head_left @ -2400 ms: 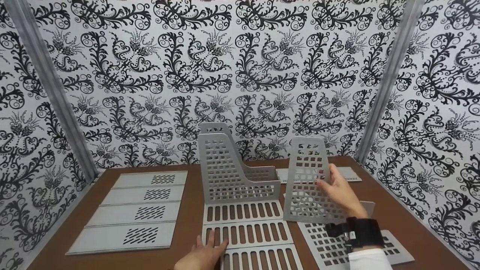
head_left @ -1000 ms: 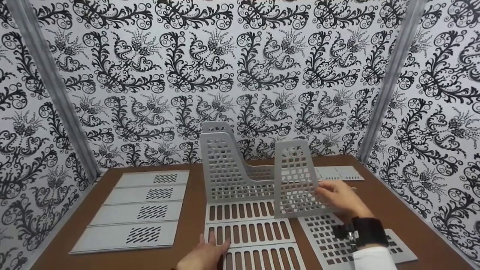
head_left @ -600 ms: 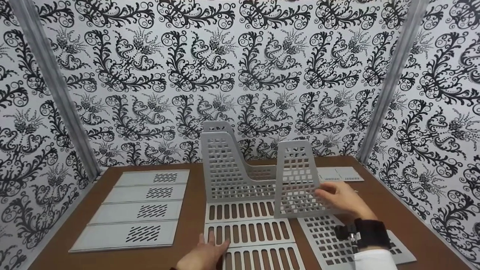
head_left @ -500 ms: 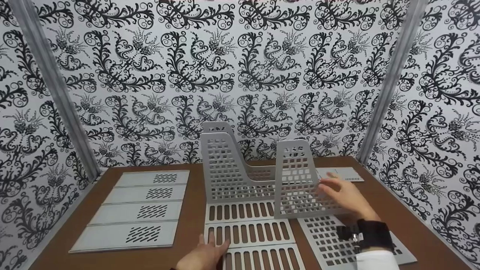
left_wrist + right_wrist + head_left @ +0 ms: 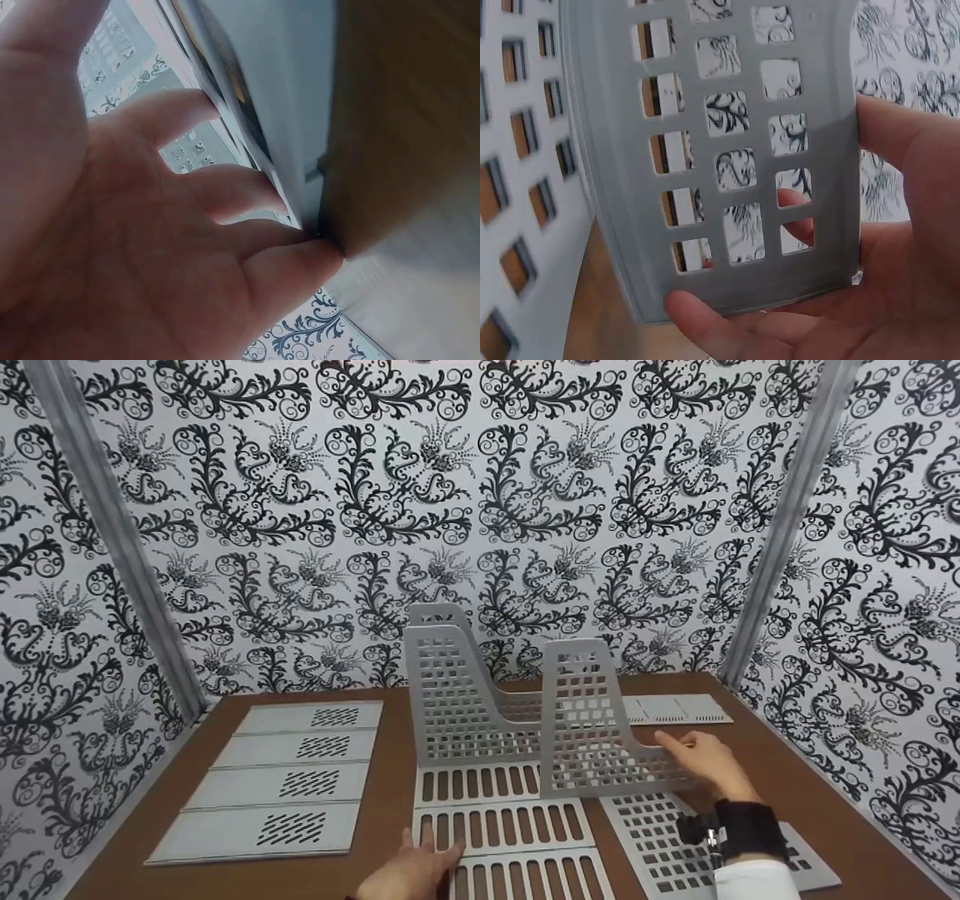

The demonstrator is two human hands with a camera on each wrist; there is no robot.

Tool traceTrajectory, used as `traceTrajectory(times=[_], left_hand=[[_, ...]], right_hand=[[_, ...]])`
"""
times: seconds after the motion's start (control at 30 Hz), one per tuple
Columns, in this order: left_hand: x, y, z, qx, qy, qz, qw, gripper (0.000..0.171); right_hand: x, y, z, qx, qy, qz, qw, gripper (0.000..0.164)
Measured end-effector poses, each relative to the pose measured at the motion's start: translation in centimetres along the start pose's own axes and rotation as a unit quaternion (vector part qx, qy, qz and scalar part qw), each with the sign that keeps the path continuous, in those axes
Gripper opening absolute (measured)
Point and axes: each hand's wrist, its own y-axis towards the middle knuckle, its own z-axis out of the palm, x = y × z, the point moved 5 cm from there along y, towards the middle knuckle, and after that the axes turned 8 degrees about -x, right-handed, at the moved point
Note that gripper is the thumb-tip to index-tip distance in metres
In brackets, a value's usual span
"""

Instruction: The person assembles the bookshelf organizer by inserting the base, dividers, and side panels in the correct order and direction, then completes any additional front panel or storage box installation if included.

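My right hand grips the low right end of a grey L-shaped perforated side panel, standing upright in the head view. In the right wrist view its fingers curl around the panel's end, some showing through the square holes. Behind and to the left stand two matching L-shaped panels, one behind the other. My left hand touches the left edge of the slotted panels, which lie in a row. In the left wrist view, extended fingers rest against that edge.
Several pale panels with slanted slots lie in a row on the brown table at left. More perforated panels lie flat beneath the right forearm. A white panel lies at the back right. Patterned walls surround the table.
The held panel has moved left, now overlapping the slotted panels in view. My right hand has shifted from its sloping edge down to its low end. The left hand stays put.
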Motion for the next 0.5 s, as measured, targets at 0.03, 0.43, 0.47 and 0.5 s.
traceTrajectory(times=[0.03, 0.43, 0.47, 0.5], left_hand=[[0.1, 0.2, 0.2, 0.003, -0.004, -0.002, 1.0, 0.076], [5.3, 7.0, 6.0, 0.068, -0.057, -0.04, 0.9953, 0.092], [4.8, 6.3, 5.5, 0.063, -0.053, -0.035, 0.996, 0.09], [4.2, 5.3, 4.6, 0.057, -0.057, -0.032, 0.9962, 0.088]], right_hand=[[0.2, -0.1, 0.1, 0.003, -0.003, 0.001, 1.0, 0.067], [6.1, -1.2, 4.1, 0.065, 0.043, -0.051, 0.996, 0.052], [6.4, -1.2, 4.3, 0.065, 0.042, -0.051, 0.996, 0.05], [6.6, -1.3, 4.5, 0.066, 0.043, -0.053, 0.996, 0.05]])
